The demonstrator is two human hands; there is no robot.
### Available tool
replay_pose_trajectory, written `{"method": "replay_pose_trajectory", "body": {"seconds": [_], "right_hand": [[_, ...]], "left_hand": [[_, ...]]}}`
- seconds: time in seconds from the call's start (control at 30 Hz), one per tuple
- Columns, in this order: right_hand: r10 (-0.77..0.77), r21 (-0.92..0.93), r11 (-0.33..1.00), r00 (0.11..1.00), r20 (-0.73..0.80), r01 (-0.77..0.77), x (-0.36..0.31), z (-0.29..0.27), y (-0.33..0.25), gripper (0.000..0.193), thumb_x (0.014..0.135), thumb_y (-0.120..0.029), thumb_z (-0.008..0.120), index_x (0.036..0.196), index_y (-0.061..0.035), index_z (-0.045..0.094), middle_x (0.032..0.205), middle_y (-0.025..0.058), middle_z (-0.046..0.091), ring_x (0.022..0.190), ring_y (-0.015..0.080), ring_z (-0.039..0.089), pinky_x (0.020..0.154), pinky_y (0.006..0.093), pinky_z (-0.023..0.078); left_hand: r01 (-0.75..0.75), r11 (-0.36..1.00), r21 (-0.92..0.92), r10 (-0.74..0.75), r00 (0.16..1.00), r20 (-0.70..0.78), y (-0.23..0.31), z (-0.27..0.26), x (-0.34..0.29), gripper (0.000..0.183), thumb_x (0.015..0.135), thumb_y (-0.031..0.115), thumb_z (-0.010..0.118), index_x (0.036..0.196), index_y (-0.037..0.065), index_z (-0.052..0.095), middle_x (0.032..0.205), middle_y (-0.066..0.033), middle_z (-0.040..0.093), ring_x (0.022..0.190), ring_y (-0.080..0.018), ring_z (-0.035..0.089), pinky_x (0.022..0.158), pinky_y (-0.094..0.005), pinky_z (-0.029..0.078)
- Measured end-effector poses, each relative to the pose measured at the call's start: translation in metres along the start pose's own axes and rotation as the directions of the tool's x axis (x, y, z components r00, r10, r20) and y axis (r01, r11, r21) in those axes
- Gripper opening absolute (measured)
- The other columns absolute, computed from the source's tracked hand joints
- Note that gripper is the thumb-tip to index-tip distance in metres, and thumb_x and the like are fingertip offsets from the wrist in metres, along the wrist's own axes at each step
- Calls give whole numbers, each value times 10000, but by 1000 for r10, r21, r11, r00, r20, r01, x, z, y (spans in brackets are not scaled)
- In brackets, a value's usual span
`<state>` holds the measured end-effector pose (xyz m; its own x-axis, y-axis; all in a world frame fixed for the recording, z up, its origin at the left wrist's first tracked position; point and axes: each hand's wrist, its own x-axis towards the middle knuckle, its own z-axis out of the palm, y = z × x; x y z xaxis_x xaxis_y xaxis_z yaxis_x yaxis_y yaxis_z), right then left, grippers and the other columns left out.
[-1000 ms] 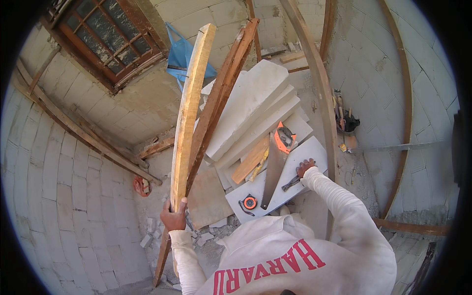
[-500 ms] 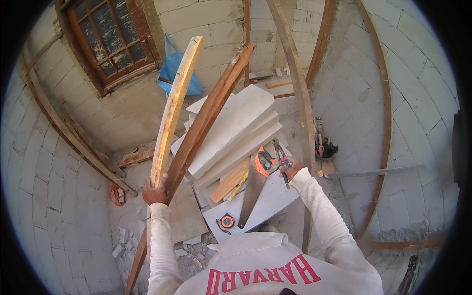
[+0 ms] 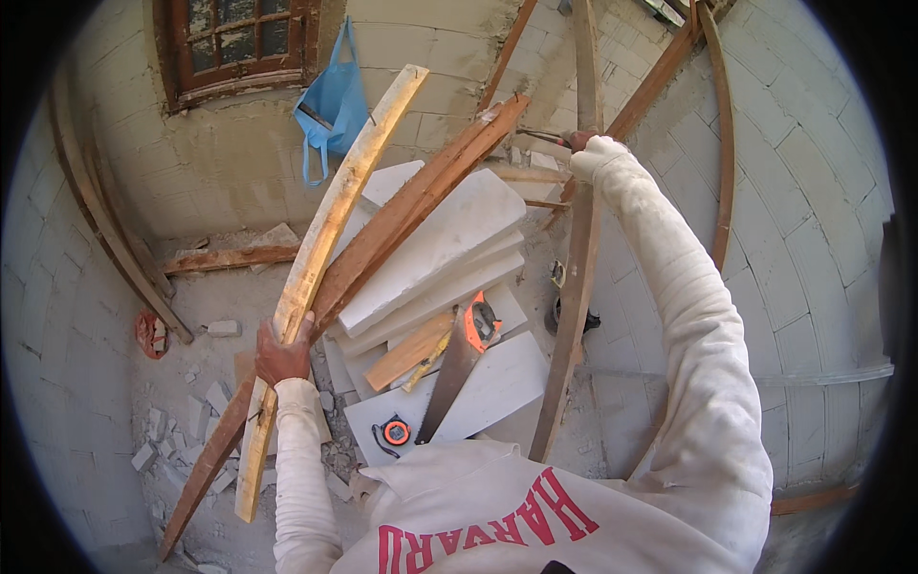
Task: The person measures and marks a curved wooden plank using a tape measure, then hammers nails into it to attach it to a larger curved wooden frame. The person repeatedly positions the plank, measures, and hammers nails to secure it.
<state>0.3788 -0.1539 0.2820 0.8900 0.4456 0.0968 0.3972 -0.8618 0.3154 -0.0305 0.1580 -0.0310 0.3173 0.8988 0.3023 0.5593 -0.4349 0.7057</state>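
My left hand (image 3: pixel 284 354) is wrapped round a pale wooden batten (image 3: pixel 337 196), which has nails sticking out of it. A reddish-brown wooden beam (image 3: pixel 406 225) crosses behind the batten near that hand, both slanting up and away. At full reach, my right hand (image 3: pixel 581 143) is closed on a pair of pincers (image 3: pixel 545 137). Their jaws are close to the beam's far end, where a small nail shows; whether they touch it I cannot tell. Below the beam, a handsaw (image 3: pixel 457 368) with an orange handle and a tape measure (image 3: pixel 393 432) lie on a white block (image 3: pixel 492 387).
White blocks (image 3: pixel 445 253) are stacked under the beam. A tall timber post (image 3: pixel 577 258) rises beside my right arm. A blue bag (image 3: pixel 333 100) hangs below the window (image 3: pixel 239 43). Rubble (image 3: pixel 182 430) litters the floor at left, and a red mesh bag (image 3: pixel 150 333) lies by the wall.
My right hand has moved up and away with the pincers, from beside the saw to the beam's far end. The batten and beam have tilted further right. The view has shifted.
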Motion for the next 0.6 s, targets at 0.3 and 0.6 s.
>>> {"method": "replay_pose_trajectory", "body": {"seconds": [0.3, 0.6], "right_hand": [[-237, -572, 800, 971, -21, 183, 65, -52, -12, 196, 927, -230, 617, 1098, -165, 688, 1094, 110, 760, 1042, 311, 742, 930, 424, 545], [-460, -728, 574, 883, 90, 373, 103, -69, -51, 92, 948, -225, 677, 890, -155, 687, 797, 38, 650, 794, 235, 675, 662, 386, 492]], "left_hand": [[3, 995, 98, -12, 996, 93, 1, -2, 12, 707, 762, 601, 872, 1130, 29, 676, 1088, -200, 727, 1012, -429, 697, 855, -530, 542], [9, 997, 71, -14, 998, 67, -9, 2, 12, 720, 729, 569, 905, 1132, 24, 661, 1072, -181, 710, 1042, -406, 677, 863, -531, 537]]}}
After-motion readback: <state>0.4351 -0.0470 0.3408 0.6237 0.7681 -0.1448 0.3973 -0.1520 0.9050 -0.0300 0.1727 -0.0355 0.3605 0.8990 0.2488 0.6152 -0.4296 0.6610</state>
